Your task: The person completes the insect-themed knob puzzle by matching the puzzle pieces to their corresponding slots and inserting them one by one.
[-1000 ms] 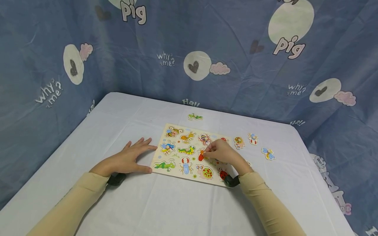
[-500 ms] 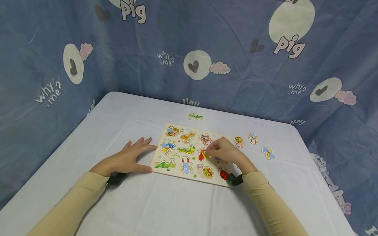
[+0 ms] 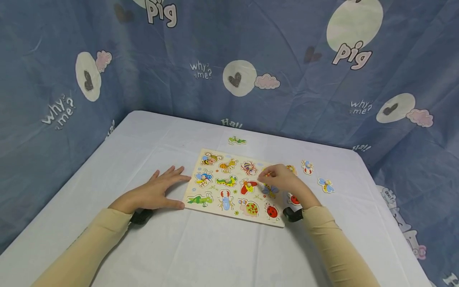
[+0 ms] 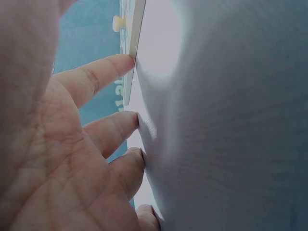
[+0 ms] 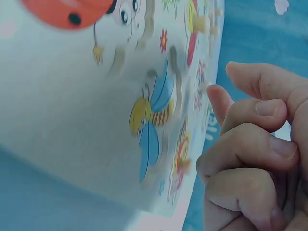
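Beige sleeves point(image 3: 84, 241) are reaching in from the near side over a white, cloth-covered counter point(image 3: 161, 255). The left hand point(image 3: 152, 194) is lying spread and holding nothing, thumb and index finger touching the edge of the puzzle board point(image 3: 237, 202), probably to keep it from sliding. The right hand point(image 3: 281, 178) is hovering above the board's right side; its thumb and index finger are extending past the other, curled fingers, and it is grasping nothing. Just beside it, the red-winged insect piece point(image 3: 249, 186) is lying in the board's middle row, its knob standing up, presumably for pinching; whether it is sitting flush, I cannot tell. Loose pieces are lying beyond the board's edges, likely kept within reach: ladybug point(image 3: 295, 199), blue-winged bee point(image 3: 326, 185), half-hidden snail point(image 3: 292, 169), beetle point(image 3: 307, 167) and green grasshopper point(image 3: 236, 140). Flat, wavy outlines are contrasting with the smooth, straight-edged wooden slab. Farthest back, a creased blue curtain point(image 3: 172, 79) is hanging.
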`<state>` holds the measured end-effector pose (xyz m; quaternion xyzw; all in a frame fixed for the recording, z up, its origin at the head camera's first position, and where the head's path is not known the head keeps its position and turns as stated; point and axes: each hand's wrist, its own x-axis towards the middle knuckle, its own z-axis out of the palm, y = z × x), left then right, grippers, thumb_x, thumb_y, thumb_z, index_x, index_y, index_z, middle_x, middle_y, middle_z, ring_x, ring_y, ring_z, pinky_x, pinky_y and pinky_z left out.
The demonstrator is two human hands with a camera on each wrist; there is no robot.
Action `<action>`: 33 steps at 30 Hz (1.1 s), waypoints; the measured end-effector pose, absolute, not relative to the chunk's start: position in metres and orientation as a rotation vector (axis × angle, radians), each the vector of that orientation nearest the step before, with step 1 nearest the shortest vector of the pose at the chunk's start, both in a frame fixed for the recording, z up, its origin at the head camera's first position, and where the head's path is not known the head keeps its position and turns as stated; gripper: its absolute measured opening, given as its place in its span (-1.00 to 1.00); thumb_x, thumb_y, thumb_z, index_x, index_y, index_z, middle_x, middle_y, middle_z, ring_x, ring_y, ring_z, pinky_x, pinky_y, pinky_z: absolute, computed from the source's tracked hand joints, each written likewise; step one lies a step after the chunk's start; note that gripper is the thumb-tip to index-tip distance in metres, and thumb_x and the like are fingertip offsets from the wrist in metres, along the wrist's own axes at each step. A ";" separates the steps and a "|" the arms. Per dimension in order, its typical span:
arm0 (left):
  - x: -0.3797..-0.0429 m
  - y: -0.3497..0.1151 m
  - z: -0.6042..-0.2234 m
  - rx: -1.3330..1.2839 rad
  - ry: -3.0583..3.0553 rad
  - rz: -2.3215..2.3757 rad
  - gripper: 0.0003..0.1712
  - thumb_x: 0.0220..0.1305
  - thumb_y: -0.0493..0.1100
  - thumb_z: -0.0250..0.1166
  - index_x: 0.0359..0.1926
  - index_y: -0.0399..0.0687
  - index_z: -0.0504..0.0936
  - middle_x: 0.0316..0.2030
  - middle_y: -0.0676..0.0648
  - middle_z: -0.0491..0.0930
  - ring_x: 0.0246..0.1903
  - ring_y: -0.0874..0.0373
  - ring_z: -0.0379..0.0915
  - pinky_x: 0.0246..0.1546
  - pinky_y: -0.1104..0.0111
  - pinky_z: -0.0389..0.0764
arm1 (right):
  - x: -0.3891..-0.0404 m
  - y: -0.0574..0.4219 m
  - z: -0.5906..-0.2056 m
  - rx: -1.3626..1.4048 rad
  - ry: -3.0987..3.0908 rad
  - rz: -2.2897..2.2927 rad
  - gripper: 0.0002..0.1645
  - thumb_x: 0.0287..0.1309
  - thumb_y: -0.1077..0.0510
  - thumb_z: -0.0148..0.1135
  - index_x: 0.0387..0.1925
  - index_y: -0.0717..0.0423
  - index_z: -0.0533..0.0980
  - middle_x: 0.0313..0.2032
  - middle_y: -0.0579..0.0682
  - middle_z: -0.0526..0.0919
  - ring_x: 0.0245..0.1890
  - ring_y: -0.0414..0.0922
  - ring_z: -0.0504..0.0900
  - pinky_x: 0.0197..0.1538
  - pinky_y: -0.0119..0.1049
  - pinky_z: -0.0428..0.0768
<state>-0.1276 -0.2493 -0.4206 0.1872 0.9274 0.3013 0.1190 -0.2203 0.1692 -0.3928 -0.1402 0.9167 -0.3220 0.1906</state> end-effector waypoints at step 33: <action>-0.128 -0.248 -0.421 0.538 2.717 0.880 0.03 0.11 0.26 0.64 0.54 0.13 0.45 0.70 -0.32 0.04 0.71 -0.42 -0.25 0.56 -0.51 -0.34 | -0.224 0.285 -0.383 -0.071 2.733 -0.972 -0.52 0.50 -0.06 0.29 0.16 0.25 0.64 -0.41 -0.02 0.60 -0.41 -0.17 0.46 -0.37 -0.31 0.48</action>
